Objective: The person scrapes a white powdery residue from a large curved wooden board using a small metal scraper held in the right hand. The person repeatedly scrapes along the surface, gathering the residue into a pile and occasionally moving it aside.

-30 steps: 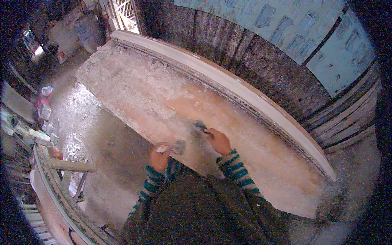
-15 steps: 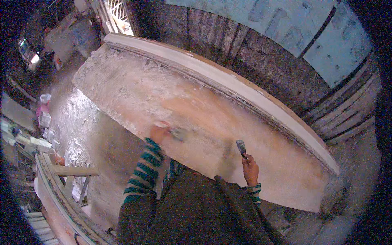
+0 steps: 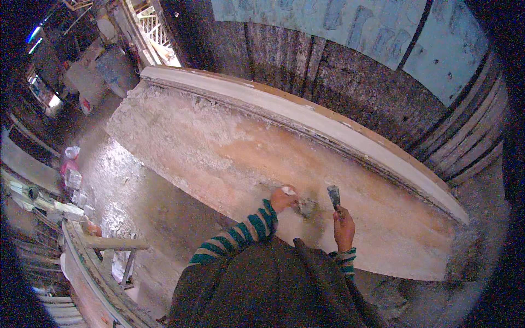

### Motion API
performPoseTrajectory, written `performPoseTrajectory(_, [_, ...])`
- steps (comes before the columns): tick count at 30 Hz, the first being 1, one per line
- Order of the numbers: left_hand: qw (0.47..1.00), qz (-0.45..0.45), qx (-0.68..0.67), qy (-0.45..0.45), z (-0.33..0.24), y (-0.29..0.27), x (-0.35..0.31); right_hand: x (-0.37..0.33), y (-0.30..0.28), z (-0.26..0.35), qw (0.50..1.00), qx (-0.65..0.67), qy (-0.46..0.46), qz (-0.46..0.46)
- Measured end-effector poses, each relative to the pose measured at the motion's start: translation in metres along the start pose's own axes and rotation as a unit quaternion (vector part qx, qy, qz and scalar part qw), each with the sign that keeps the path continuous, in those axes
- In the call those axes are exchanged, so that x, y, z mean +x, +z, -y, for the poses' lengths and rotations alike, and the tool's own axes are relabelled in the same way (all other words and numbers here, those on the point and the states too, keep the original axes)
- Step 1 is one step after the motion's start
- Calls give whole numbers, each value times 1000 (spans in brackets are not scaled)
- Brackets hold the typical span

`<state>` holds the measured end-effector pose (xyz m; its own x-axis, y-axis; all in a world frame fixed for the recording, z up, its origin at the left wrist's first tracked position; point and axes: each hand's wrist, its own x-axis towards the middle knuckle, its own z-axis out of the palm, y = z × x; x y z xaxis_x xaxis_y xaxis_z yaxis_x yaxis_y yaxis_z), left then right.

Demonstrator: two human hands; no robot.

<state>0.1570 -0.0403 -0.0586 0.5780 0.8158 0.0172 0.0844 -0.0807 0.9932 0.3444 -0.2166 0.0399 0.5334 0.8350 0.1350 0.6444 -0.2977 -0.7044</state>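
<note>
A long, dusty desk is stretching diagonally below me, from the upper left of the frame to the lower right; its orange-brown top is showing through a whitish crust that is looking thickest toward the upper left. My dark garment is filling the lower centre. Beyond the desk, a dark, stained wall is running across the upper middle, and a pale blue panel with darker patches is covering the upper right. Grey floor is spreading on the left side, gleaming in one whitish area. A long pale moulding is lining the desk's far edge, appearing curved in this wide view. Striped teal-and-beige sleeves are covering my forearms.

My right hand, right of centre, is gripping a small scraper, its fingers closing around the handle while the grey blade is pointing toward the top of the frame. My left hand, near the centre, is reaching over the desk, its fingers curling narrowly around a small pale piece. Just right of them, a blurred grey thing is showing; I cannot tell whether it is joining the pale piece or touching the desk.
</note>
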Motion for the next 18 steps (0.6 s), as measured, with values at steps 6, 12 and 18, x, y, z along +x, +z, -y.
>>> performPoseTrajectory(6, [977,-197,81,-17,-3,-194,11,-2,-2,-22,999,5,36,-29])
performPoseTrajectory(12, [944,-272,189,-7,-78,-221,26,-18,-5,-37,997,12,41,-61])
performPoseTrajectory(18, [986,-23,-156,-61,25,17,65,-19,-23,-30,991,-10,119,-65])
